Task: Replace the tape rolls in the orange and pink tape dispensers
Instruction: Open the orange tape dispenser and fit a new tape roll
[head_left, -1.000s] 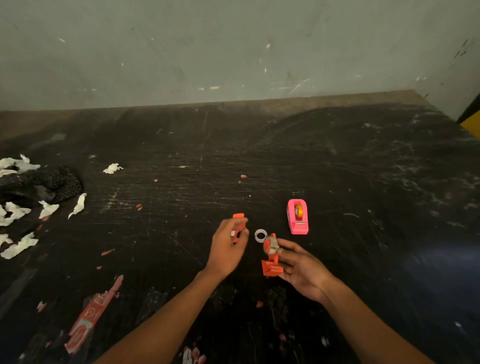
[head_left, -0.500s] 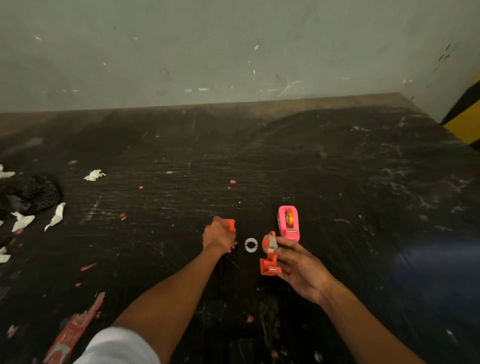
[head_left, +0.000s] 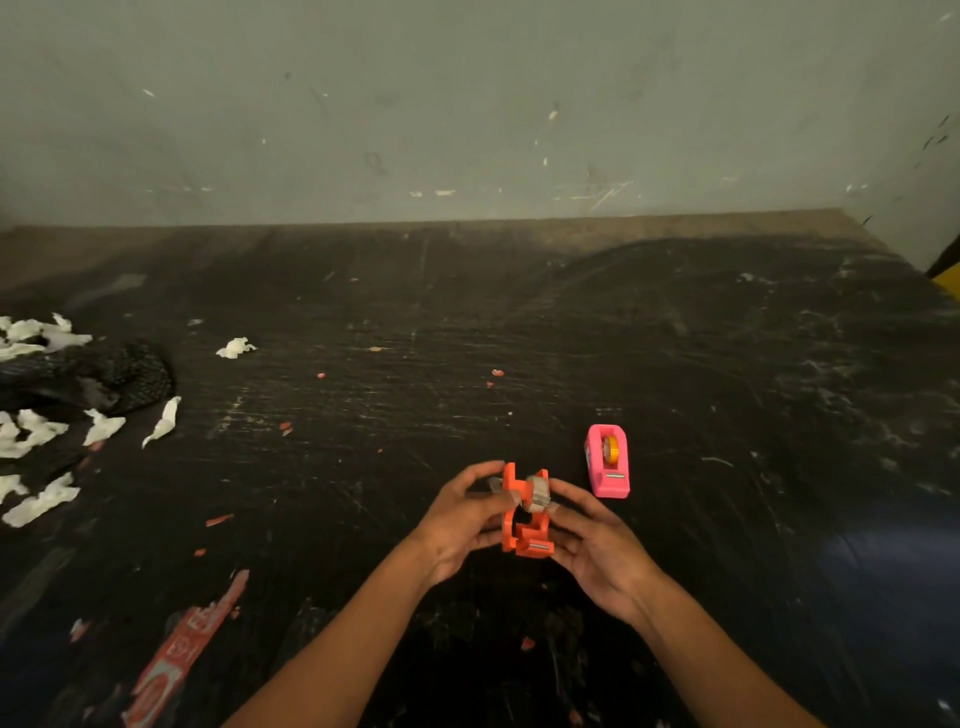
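Note:
Both hands hold the orange tape dispenser (head_left: 522, 540) just above the black table. My left hand (head_left: 460, 519) grips its left side part, fingers curled over the top. My right hand (head_left: 597, 545) cups its right side. A clear tape roll (head_left: 537, 493) sits between the dispenser's two orange side walls near the top. The pink tape dispenser (head_left: 608, 462) lies on the table a little to the right and beyond, with a yellow-cored roll (head_left: 609, 448) in it. The small white ring seen before is hidden.
The black scratched table (head_left: 727, 389) runs back to a grey wall. White paper scraps (head_left: 36, 431) and a dark mesh bundle (head_left: 104, 374) lie at the left. A red printed strip (head_left: 176, 654) lies near the front left. Small red bits are scattered about.
My left hand brought the separate orange piece from the table over to the dispenser in my right hand. Both hands now meet around it, and the white ring is out of sight.

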